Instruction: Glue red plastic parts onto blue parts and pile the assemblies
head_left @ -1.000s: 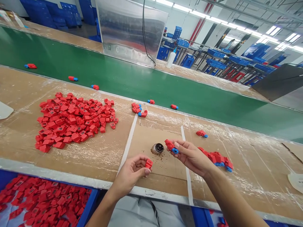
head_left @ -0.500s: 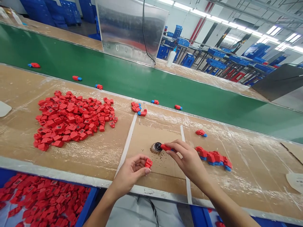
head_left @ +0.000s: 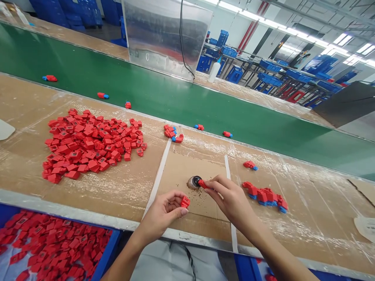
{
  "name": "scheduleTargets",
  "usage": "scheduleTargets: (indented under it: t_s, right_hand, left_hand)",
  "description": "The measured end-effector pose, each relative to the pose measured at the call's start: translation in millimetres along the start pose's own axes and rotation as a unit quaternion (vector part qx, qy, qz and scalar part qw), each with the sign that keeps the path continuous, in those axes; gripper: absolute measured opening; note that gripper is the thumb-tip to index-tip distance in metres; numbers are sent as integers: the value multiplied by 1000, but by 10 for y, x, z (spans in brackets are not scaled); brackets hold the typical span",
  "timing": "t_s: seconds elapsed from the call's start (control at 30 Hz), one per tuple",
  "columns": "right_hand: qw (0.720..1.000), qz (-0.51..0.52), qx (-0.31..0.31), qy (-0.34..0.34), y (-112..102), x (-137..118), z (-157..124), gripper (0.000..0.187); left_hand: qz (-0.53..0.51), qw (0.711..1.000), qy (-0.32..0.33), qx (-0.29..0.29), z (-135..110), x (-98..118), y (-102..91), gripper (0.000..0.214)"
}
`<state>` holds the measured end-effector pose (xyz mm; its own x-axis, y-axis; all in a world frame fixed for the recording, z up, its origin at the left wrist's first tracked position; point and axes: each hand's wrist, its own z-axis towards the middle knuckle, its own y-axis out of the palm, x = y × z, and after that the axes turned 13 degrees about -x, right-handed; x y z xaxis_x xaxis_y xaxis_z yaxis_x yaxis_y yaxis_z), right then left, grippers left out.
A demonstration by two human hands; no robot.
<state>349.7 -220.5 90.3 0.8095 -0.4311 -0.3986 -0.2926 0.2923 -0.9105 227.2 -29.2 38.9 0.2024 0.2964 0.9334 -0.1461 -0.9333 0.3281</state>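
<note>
My right hand point(head_left: 231, 199) pinches a small red plastic piece point(head_left: 202, 183) and presses its tip onto a small round dark-topped jar point(head_left: 194, 182) on the cardboard-covered bench. My left hand point(head_left: 164, 212) is curled around another red plastic piece point(head_left: 184, 201), held just below and left of the jar. A row of assembled red-and-blue pieces point(head_left: 265, 195) lies to the right of my right hand.
A big heap of red pieces point(head_left: 90, 144) covers the bench at left. A blue bin of red pieces point(head_left: 52, 249) sits below the bench edge. Assembled pieces point(head_left: 103, 95) ride the green conveyor belt point(head_left: 181, 101). A metal box point(head_left: 166, 35) stands beyond it.
My right hand moved left and down, bringing its red piece from mid-air onto the jar. The pieces on the belt drifted to the right. My left hand stayed put.
</note>
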Motion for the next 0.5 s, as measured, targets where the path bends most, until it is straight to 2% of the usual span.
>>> scheduleTargets:
  t_s: [0.3, 0.5]
  right_hand:
    - [998, -58, -21, 3, -7, -71, 15, 27]
    - [1000, -20, -9, 18, -41, -41, 22, 24]
  left_hand:
    - [1, 1000, -1, -2, -11, -5, -2, 26]
    - [-7, 1000, 2, 1, -14, -16, 0, 26]
